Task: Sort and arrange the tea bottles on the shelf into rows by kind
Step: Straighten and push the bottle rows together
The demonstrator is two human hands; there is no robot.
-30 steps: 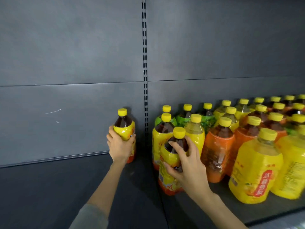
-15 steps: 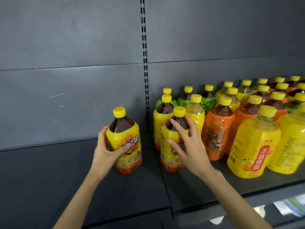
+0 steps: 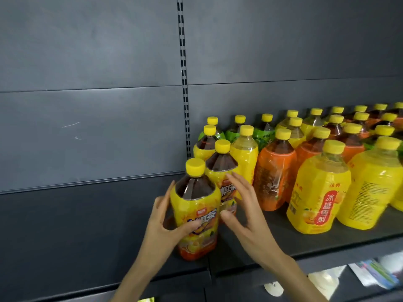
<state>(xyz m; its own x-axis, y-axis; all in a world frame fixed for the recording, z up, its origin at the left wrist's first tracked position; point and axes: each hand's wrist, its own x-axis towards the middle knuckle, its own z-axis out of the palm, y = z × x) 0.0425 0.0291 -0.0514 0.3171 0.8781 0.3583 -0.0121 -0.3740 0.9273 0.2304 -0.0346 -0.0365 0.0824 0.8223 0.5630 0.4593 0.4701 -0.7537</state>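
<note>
Our left hand (image 3: 161, 225) grips a yellow-labelled black-tea bottle (image 3: 196, 214), thumb curled across the front of its label and fingers round its far side. The bottle is upright near the front edge of the shelf (image 3: 65, 225), by the seam between the two shelf boards; we cannot tell whether its base is down or just clear. Our right hand (image 3: 244, 214) is released, fingers straight and spread just beside the second black-tea bottle (image 3: 222, 171); whether it touches the bottle we cannot tell. Behind that one stands a third black-tea bottle (image 3: 207, 144), so we judge one front-to-back row of this kind is forming at the left edge of the crowd. Most of the job seems to be left: orange-labelled bottles (image 3: 274, 177), pale yellow pear bottles (image 3: 318, 192) and green-labelled bottles (image 3: 235, 134) at the back stand mixed along the right board. The shelf is dark grey metal, its left board bare of bottles. A matching back panel (image 3: 87, 62) carries a few pale scratches (image 3: 70, 124), and a slotted upright (image 3: 183, 83) divides it. Under the front edge at the lower right, a lower shelf holds some blurred packets (image 3: 370, 275).
</note>
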